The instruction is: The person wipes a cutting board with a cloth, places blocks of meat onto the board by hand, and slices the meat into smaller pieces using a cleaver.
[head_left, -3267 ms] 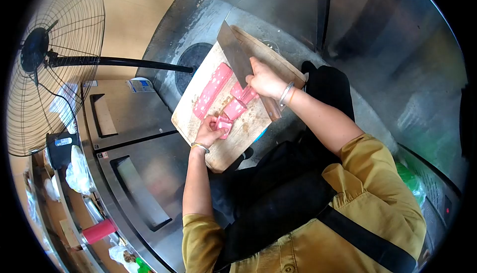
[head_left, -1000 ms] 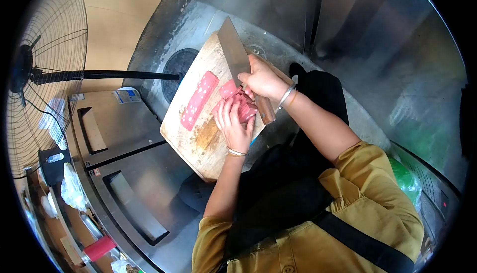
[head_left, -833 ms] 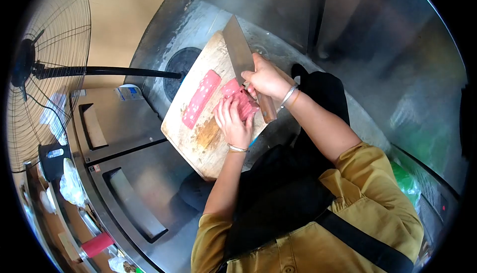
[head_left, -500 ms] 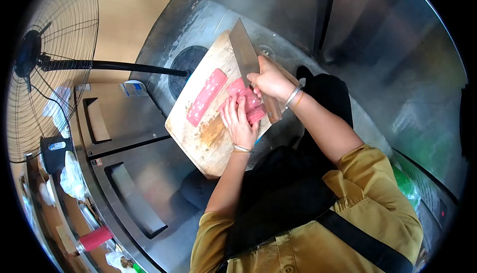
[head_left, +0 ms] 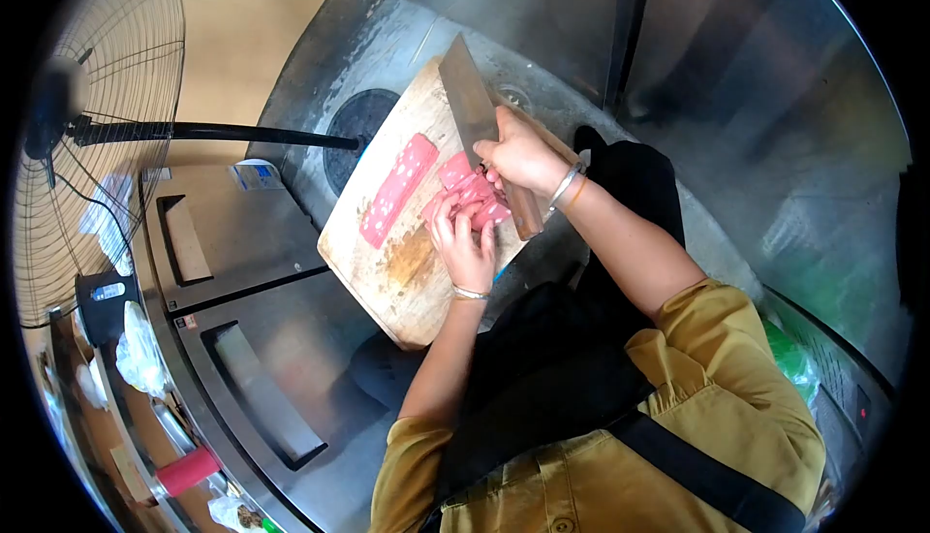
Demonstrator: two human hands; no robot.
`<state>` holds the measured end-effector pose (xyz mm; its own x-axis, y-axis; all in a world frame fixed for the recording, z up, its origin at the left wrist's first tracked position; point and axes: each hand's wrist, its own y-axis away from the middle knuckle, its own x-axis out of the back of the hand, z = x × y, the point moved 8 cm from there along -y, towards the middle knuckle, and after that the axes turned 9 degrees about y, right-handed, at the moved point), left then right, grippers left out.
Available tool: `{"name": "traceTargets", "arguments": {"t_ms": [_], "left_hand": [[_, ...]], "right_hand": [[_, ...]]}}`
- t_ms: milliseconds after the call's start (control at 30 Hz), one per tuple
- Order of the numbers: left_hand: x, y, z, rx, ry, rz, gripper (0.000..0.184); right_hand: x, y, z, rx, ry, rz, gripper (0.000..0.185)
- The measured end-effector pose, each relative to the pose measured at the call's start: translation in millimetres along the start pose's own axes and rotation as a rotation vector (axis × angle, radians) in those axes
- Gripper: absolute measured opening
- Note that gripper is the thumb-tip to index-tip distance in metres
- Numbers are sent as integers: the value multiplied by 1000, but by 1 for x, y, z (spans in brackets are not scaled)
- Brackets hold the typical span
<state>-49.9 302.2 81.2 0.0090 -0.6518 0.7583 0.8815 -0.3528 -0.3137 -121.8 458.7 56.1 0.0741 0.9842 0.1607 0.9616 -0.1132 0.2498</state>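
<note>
A long slab of pink, white-flecked meat (head_left: 398, 191) lies on the left of the wooden cutting board (head_left: 373, 286). Beside it, cut pieces of the same meat (head_left: 457, 172) sit in a loose cluster. My left hand (head_left: 464, 254) presses on these pieces with bent fingers, steadying them from the near side. Wrapped around the wooden handle of a broad cleaver (head_left: 468, 92) is my right hand (head_left: 524, 153). The blade points away from me, just right of the pieces. My right fingers partly hide where blade and meat meet.
A black pedestal fan (head_left: 107, 131) stands at the left. Below it are steel cabinet doors (head_left: 242, 242) and a shelf with plastic bags (head_left: 142, 351) and a red roll (head_left: 188, 471). Steel panels (head_left: 765, 126) rise on the right. My knees are under the board.
My left fingers have drawn in and bent more over the cut pieces. The cleaver has shifted only slightly, and the whole view has slid a little. The long slab stays in place.
</note>
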Motion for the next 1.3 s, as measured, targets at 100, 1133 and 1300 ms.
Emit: {"name": "traceTargets", "arguments": {"t_ms": [100, 1133, 1300], "left_hand": [[2, 11, -5, 61, 45, 63, 34], [101, 20, -261, 1205, 390, 243, 31], [102, 10, -254, 1107, 369, 196, 25]], "right_hand": [[0, 1, 1, -8, -26, -17, 39], [-19, 12, -25, -97, -176, -124, 37], [-21, 13, -31, -97, -179, -132, 38]]}}
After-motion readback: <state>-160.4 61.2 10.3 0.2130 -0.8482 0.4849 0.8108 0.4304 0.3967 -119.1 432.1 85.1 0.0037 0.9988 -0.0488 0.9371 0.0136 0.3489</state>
